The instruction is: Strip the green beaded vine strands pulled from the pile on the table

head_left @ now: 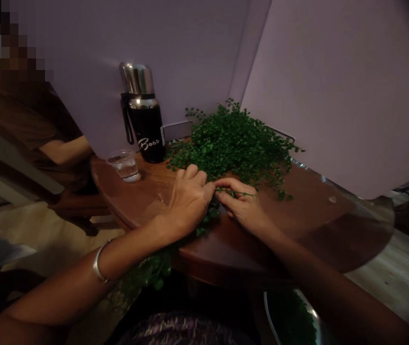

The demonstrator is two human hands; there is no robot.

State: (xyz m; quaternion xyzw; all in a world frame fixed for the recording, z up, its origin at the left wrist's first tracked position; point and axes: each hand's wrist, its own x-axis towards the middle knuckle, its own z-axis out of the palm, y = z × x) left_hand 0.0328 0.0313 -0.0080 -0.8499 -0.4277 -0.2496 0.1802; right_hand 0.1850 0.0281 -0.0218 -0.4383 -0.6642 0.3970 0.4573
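Close together over the near edge of the wooden table [315, 215], both my hands work on small-leaved green sprigs. My left hand [191, 195] is closed with its knuckles up, and leafy sprigs [210, 214] hang below it. The fingers of my right hand [240, 201] pinch a thin green stem [238, 193], whose end sticks out over the hand to the right. Just beyond my hands lies a large heap of leafy green sprigs [240, 136]. What lies inside my left palm is hidden.
A black-sleeved steel flask [147, 117] and a clear cup of water [125, 165] stand at the back left. Behind the heap a phone-like flat object [178, 130] leans on the wall. Below the table is a bowl with greens [290, 316]. Another person's arm [68, 149] is at left.
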